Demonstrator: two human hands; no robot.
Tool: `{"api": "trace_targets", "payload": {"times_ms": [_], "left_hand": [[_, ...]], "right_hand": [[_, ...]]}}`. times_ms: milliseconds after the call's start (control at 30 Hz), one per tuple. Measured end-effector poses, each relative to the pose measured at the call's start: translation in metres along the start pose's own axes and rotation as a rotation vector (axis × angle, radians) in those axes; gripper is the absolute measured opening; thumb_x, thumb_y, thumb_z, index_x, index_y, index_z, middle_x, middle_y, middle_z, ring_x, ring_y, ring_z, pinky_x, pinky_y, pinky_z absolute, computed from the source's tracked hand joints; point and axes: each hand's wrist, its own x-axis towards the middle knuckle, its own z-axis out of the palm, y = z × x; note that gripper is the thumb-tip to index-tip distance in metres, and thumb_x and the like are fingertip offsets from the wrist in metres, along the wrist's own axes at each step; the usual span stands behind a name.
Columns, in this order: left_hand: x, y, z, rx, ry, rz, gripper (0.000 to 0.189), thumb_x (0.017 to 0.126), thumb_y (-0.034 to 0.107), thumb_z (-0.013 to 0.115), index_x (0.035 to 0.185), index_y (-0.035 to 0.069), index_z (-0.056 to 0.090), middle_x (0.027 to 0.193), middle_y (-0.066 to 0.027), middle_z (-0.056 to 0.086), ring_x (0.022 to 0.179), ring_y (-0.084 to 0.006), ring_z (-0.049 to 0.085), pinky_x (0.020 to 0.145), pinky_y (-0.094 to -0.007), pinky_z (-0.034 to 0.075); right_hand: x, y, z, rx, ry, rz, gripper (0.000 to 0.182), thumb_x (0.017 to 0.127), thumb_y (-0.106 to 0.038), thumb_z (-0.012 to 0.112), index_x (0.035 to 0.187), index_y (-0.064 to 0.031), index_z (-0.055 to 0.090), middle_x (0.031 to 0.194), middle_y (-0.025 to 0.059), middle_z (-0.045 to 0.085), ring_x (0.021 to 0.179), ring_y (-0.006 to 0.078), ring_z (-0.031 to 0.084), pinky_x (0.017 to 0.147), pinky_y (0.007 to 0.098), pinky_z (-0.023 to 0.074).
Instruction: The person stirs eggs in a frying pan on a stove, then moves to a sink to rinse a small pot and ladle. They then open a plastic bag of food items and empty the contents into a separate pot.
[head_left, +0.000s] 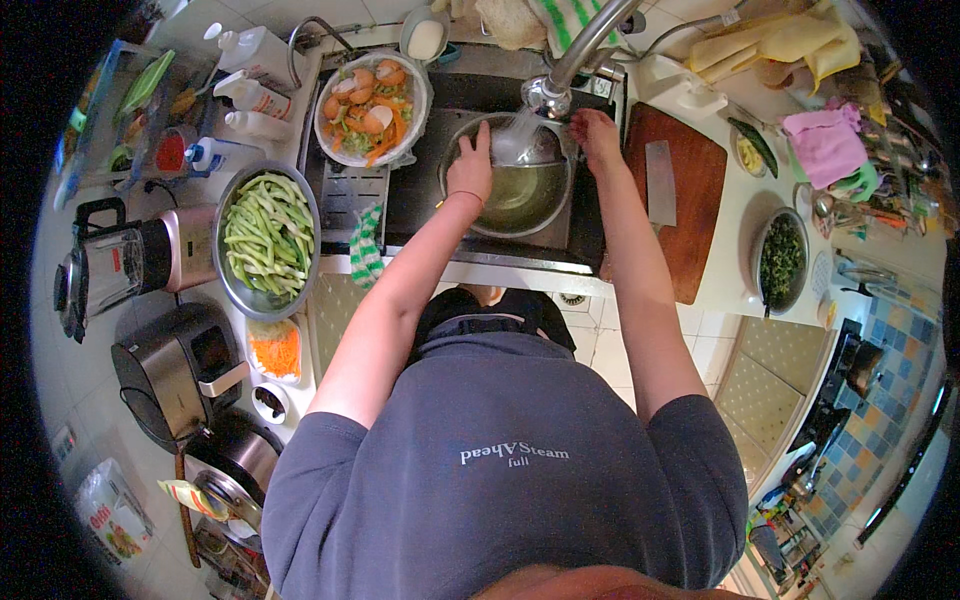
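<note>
A round metal basin (559, 214) sits in the sink with pale greenish water in its lower part. Water runs into it from the metal faucet (546, 96). My left hand (471, 166) is over the basin's left side, fingers pointing away from me and partly spread; whether it grips the metal there is unclear. To the right of the faucet head is my right hand (598, 141), near the basin's far right rim. Its fingers are blurred, and I cannot tell whether they hold anything. A dark, shiny curved surface shows behind the falling water.
Left of the basin stands a lined bowl of eggshells and peelings (373, 112). Green beans fill a metal bowl (268, 234) on the left counter, above shredded carrot (275, 352). A cleaver (661, 184) lies on the wooden cutting board (694, 225), left of a bowl of chopped greens (781, 259).
</note>
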Motion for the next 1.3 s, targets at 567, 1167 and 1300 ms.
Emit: {"api": "trace_targets", "payload": {"times_ms": [567, 1167, 1300], "left_hand": [[-0.006, -0.015, 0.031, -1.139, -0.764, -0.658, 0.011, 0.086, 0.008, 0.039, 0.095, 0.009, 0.046, 0.066, -0.0065, 0.044, 0.047, -0.0155, 0.045, 0.032, -0.0278, 0.032], [-0.099, -0.091, 0.0, -1.442, -0.493, -0.852, 0.018, 0.085, 0.022, 0.052, 0.088, 0.004, 0.053, 0.06, -0.0018, 0.048, 0.041, -0.0104, 0.04, 0.031, -0.0217, 0.027], [-0.142, -0.097, -0.021, -1.613, -0.413, -0.894, 0.019, 0.088, 0.023, 0.048, 0.08, 0.007, 0.049, 0.059, 0.0002, 0.043, 0.041, -0.0072, 0.034, 0.032, -0.0184, 0.018]], "right_hand": [[0.073, -0.027, -0.036, 0.073, -0.019, 0.127, 0.03, 0.083, -0.013, 0.053, 0.107, 0.0023, 0.046, 0.087, 0.0095, 0.051, 0.077, 0.0219, 0.053, 0.071, 0.0338, 0.0482], [-0.044, 0.008, 0.093, -0.549, -0.669, -0.359, 0.016, 0.083, -0.013, 0.055, 0.094, -0.0028, 0.059, 0.076, 0.0017, 0.058, 0.069, 0.009, 0.053, 0.064, 0.0215, 0.0424], [-0.083, -0.007, 0.212, -0.579, -0.961, -0.502, 0.014, 0.083, -0.012, 0.055, 0.092, -0.0018, 0.059, 0.075, 0.0024, 0.059, 0.068, 0.009, 0.054, 0.064, 0.0222, 0.044]]}}
